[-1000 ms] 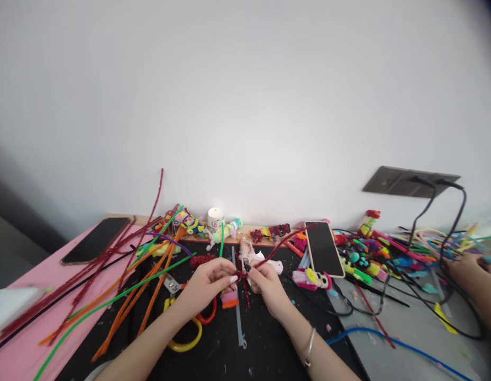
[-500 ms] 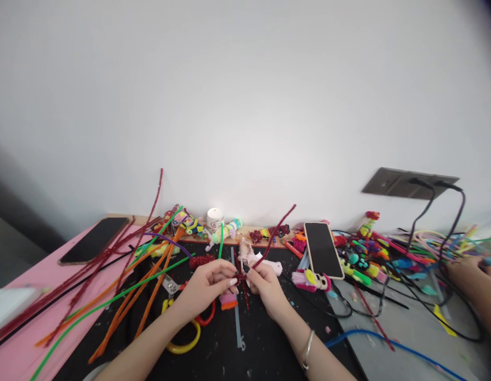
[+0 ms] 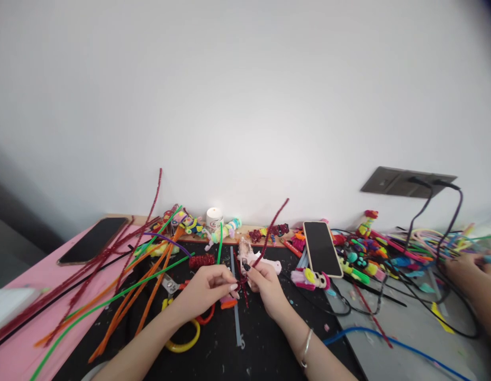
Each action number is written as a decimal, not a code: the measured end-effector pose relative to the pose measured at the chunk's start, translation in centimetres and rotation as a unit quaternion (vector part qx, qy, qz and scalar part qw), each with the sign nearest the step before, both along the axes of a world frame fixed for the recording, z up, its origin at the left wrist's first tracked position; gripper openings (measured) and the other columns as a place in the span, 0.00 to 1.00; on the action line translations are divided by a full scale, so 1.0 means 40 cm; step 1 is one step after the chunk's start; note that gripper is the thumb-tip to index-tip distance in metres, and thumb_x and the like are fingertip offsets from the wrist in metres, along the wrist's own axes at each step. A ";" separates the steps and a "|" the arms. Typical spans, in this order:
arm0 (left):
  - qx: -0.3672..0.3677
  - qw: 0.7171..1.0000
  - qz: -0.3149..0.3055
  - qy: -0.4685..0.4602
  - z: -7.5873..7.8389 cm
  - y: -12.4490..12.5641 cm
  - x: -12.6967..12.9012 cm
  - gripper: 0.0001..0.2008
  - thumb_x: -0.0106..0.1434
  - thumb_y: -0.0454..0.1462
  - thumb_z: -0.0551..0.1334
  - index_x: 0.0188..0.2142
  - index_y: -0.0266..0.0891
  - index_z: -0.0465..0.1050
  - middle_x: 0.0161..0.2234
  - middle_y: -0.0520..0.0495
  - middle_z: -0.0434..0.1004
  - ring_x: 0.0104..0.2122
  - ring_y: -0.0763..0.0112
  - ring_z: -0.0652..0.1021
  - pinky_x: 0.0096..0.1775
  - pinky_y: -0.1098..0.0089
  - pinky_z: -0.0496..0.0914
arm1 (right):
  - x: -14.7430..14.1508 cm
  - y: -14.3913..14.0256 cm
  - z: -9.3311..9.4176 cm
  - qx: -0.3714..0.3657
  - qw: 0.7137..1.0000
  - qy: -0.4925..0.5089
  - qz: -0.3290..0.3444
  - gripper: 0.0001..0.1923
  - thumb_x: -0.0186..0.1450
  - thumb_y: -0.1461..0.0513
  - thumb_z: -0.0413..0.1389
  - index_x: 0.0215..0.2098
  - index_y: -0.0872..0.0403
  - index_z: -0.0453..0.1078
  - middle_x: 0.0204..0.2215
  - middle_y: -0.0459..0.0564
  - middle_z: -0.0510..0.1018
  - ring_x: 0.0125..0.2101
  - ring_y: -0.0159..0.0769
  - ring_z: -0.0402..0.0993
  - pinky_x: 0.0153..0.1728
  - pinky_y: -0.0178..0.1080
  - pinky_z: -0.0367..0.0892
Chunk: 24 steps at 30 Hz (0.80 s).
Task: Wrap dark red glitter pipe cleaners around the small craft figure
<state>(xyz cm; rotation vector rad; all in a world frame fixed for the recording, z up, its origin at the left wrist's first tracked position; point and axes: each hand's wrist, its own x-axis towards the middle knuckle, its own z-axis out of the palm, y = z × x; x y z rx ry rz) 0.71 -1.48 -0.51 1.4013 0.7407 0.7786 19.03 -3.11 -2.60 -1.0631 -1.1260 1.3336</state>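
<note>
A dark red tinsel pipe cleaner (image 3: pixel 272 227) rises from between the fingers of my right hand (image 3: pixel 263 283), which pinches it. My left hand (image 3: pixel 216 288) is closed close beside, its fingertips pinching the lower part of the same red stem. Just beyond my hands lies a pale pink glue gun (image 3: pixel 265 263), partly covered by my right fingers. A tightly wound dark red coil (image 3: pixel 201 260) sits behind my left hand. Below the fingertips are a clear glue stick (image 3: pixel 236 317) and a small pink and orange piece (image 3: pixel 228 302). Scissors (image 3: pixel 184 346) with yellow handles lie partly under my left forearm.
Loose orange pipe cleaners (image 3: pixel 150 301) and a green one (image 3: pixel 90 309) spread over the left side. One phone (image 3: pixel 92 241) lies left, another phone (image 3: pixel 323 248) right. A paper cup (image 3: pixel 215 218) stands by the wall. Another person's hand (image 3: pixel 471 272) is at far right, near black cables (image 3: pixel 454 233).
The upright red stem in my right hand has swung slightly left and stands steeper. My fingertips have shifted a little around it; both hands stay in nearly the same place.
</note>
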 end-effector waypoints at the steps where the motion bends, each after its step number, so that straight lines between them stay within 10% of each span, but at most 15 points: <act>1: 0.020 1.000 -0.006 0.010 0.002 -0.001 -0.001 0.07 0.59 0.35 0.67 0.25 0.37 0.74 0.27 0.50 0.79 0.28 0.69 0.81 0.32 0.71 0.72 | 0.000 0.001 -0.004 0.002 1.000 0.002 0.002 0.27 0.56 0.43 0.62 0.15 0.51 0.58 0.12 0.36 0.53 0.16 0.25 0.42 0.18 0.32 0.39; 8: 0.012 1.000 0.010 0.000 -0.005 -0.002 -0.002 0.06 0.58 0.37 0.69 0.27 0.37 0.76 0.27 0.49 0.81 0.29 0.67 0.82 0.34 0.69 0.74 | 0.004 0.001 -0.005 0.041 0.999 0.007 0.020 0.27 0.60 0.42 0.58 0.17 0.50 0.58 0.12 0.35 0.52 0.15 0.26 0.42 0.18 0.33 0.42; 12: -0.049 0.993 0.093 -0.058 -0.002 0.010 0.001 0.11 0.52 0.40 0.74 0.29 0.38 0.77 0.26 0.48 0.83 0.29 0.63 0.84 0.35 0.66 0.78 | 0.028 -0.001 0.020 0.123 0.985 -0.095 -0.082 0.18 0.66 0.51 0.52 0.23 0.51 0.64 0.17 0.41 0.61 0.19 0.32 0.55 0.22 0.35 0.54; 16: -0.069 0.978 0.179 -0.077 0.006 0.021 -0.002 0.15 0.48 0.42 0.77 0.29 0.37 0.78 0.24 0.48 0.84 0.28 0.61 0.85 0.35 0.65 0.79 | 0.054 0.006 0.029 0.193 0.905 -0.323 -0.200 0.10 0.59 0.63 0.50 0.38 0.53 0.69 0.33 0.51 0.74 0.34 0.43 0.70 0.37 0.41 0.65; 24: -0.118 0.951 0.241 -0.151 0.009 0.030 -0.005 0.20 0.43 0.44 0.80 0.30 0.37 0.78 0.25 0.52 0.83 0.30 0.68 0.85 0.34 0.74 0.78 | 0.048 0.007 0.038 0.092 0.771 -0.614 -0.142 0.28 0.56 0.67 0.53 0.56 0.53 0.68 0.53 0.59 0.73 0.50 0.53 0.68 0.49 0.51 0.58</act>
